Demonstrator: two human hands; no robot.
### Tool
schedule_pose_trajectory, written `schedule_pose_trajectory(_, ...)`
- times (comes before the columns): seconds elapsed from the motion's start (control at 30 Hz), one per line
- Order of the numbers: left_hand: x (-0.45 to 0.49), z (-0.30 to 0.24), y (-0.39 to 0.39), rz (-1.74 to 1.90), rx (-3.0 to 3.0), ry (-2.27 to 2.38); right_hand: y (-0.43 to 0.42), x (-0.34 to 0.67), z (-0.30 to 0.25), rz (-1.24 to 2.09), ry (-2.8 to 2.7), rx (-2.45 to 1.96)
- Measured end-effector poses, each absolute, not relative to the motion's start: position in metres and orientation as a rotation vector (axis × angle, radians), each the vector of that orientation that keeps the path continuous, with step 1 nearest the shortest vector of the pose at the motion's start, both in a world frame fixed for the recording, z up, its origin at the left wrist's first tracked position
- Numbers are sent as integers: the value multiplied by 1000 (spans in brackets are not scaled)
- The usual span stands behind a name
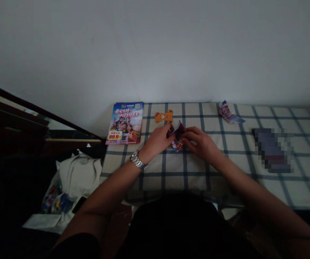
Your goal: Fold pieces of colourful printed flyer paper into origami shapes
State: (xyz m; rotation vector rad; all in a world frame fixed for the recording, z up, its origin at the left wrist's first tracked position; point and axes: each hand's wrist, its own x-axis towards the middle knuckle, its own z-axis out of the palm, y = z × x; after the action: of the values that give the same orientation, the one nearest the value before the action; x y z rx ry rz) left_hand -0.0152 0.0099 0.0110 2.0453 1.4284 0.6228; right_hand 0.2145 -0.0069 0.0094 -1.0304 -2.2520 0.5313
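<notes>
Fingers of the left hand [160,139] and right hand [203,144] grip the folded paper [177,144]. The leaflet stack [126,122] lies left

The left hand [160,139], with a silver metal-link watch [138,160] on its wrist, and the right hand [202,144] pinch a small folded sheet of colourful printed paper [177,145] between them, above a desk [226,142] covered in cream cloth with blue-grey checks. Just beyond the left hand lies a flat orange-brown bear cutout [164,117]; left of it sits a neat stack of glossy blue-and-pink flyers [125,124]. Farther right rest a creased, folded printed paper piece [228,114] near the pale wall [171,46] and a dark, pixelated rectangular object [272,151].
</notes>
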Motion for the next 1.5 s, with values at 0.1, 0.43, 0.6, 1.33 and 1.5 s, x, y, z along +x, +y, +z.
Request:
schedule_pose_trajectory(0.1, -17, 7, 10, 670, 1942, 1328, -8, 212, 4, 693, -2132, -1082)
schedule_pose_trajectory(0.43, -20, -2, 11, 710, 1830, 1213, -4, 211, 6, 922, -1924, -1338)
schedule_pose_trajectory(0.6, -21, -8, 11, 764, 1860, 1244, 2, 213, 3, 823, -2025, -1343)
schedule_pose_trajectory(1.33, -20, -2, 2, 759, 2072, 1174, 13, 217, -17, 940, -1800, -1325)
schedule_pose_trajectory(1.5, -22, -2, 1, 761, 2028, 1131, 13, 219, -15, 932, -1810, -1311)
